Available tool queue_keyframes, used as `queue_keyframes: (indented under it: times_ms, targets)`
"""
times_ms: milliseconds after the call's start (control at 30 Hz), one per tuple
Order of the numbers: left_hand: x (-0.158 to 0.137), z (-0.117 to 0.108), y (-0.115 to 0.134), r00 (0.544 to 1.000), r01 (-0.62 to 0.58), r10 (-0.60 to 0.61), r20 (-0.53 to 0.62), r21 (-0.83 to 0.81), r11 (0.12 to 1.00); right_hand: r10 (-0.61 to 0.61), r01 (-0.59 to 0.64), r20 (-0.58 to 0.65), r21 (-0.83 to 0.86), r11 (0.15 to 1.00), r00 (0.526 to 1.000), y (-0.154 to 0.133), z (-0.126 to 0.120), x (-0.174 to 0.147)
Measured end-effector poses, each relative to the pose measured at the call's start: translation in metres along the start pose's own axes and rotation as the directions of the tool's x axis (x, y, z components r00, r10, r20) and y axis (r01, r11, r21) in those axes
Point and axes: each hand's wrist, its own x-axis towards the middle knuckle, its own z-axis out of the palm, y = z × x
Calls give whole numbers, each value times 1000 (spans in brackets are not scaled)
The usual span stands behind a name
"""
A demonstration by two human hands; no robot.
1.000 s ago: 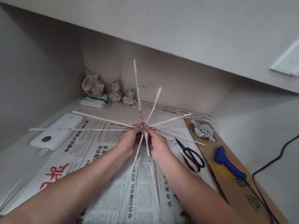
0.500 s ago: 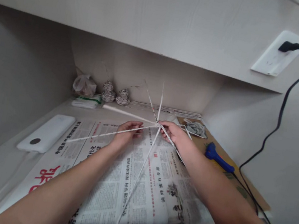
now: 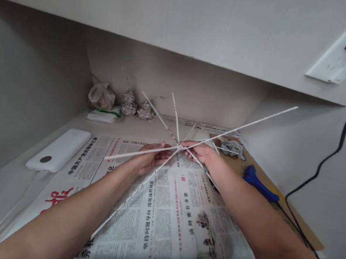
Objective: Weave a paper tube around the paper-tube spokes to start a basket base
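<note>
Several thin rolled-paper sticks (image 3: 247,125) fan out like a star from a small joined centre, raised over a newspaper (image 3: 130,224). My right hand (image 3: 200,152) pinches this star of paper sticks close to its centre, from the right side. On the left, my left hand (image 3: 152,158) is half curled with its fingers apart, just beside the centre. One stick crosses in front of that hand, and another slants down over the newspaper past the wrist. Whether the left fingertips touch a stick cannot be made out.
A blue glue gun (image 3: 260,184) lies right on brown board (image 3: 310,236), near a crumpled grey cloth (image 3: 232,148). A white power bank (image 3: 58,150) sits left. Behind stand two woven gourd shapes (image 3: 130,103), a plastic bag (image 3: 101,95) and more paper sticks (image 3: 213,128). A black cord (image 3: 343,131) hangs right.
The star of sticks has turned in my hands: one long stick now points up to the right, and the lower one has swung left. My left hand has moved slightly nearer the centre.
</note>
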Motion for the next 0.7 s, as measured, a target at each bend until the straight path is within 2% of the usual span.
queue_keyframes:
  times_ms: [133, 233, 400, 567, 700]
  targets:
    - [-1, 0, -3, 1000, 4, -4, 28, 19, 1000, 37, -37, 102, -4, 999, 994, 17, 11, -7]
    - [-1, 1, -6, 999, -43, 42, 9, 29, 999, -14, 10, 164, 27, 1000, 986, 27, 24, -13]
    - [1, 1, -10, 990, -101, 115, -87, 149, 984, -143, 142, 78, 22, 990, 987, 36, 42, -22]
    - [-2, 4, -7, 980, -49, 106, -168, 310, 950, -142, 146, 43, -104, 984, 989, 36, 46, -33]
    - [-3, 5, -6, 972, -26, 107, -208, 360, 932, -156, 157, 12, -114, 981, 988, 33, 50, -40]
